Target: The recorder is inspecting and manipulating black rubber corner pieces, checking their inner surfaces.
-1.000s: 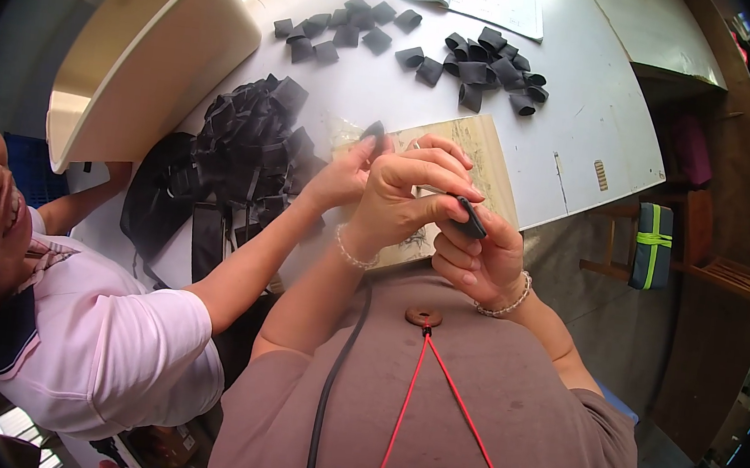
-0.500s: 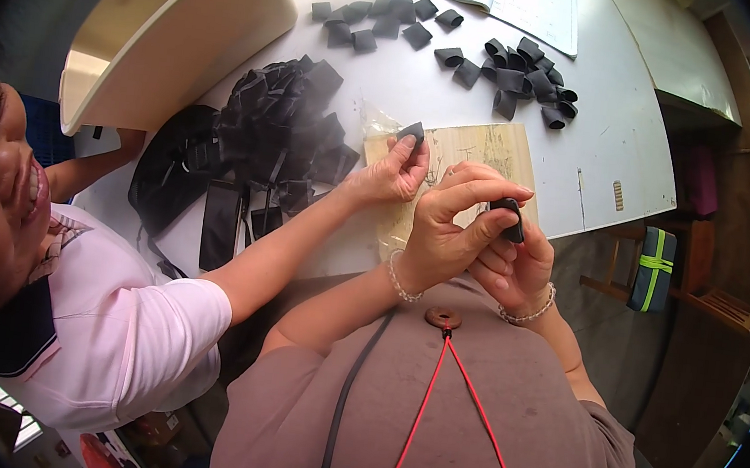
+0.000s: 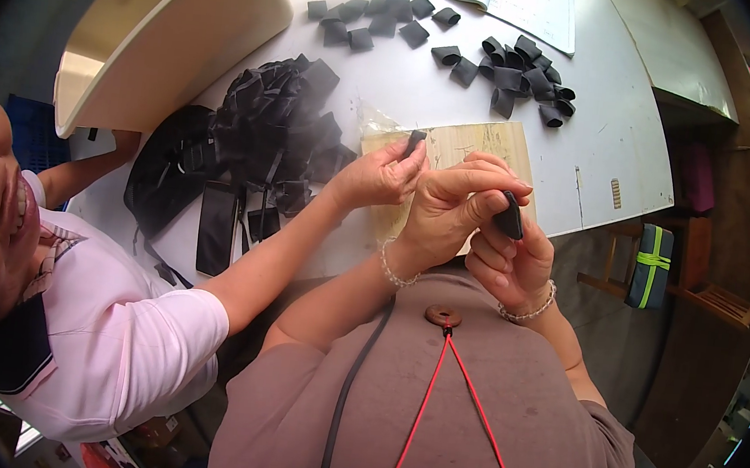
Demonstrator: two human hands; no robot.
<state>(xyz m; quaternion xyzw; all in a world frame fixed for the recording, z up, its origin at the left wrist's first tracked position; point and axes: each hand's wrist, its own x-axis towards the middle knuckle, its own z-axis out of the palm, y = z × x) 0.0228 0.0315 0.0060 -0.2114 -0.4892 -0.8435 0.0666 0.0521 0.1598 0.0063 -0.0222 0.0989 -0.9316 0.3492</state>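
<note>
Between my two hands is a small black fabric loop (image 3: 509,217), held up above the front edge of the table. My left hand (image 3: 460,208) pinches its upper end with thumb and fingers. My right hand (image 3: 511,259) grips it from the right, its fingers curled under it. Beneath my hands lies a wooden board (image 3: 491,143). Just left of my left hand, a co-worker's hand (image 3: 391,172) holds up another small black fabric piece (image 3: 414,142) over the board.
A heap of black fabric pieces (image 3: 281,124) lies left on the white table (image 3: 601,166), beside a phone (image 3: 217,228). Folded black loops (image 3: 524,76) and flat black pieces (image 3: 381,25) are spread farther back, near an open notebook (image 3: 536,9). A cream bin (image 3: 186,31) stands far left.
The loop in my hands has turned so more of its flat side shows. The co-worker's hand has turned, and its piece now appears narrower, edge-on.
</note>
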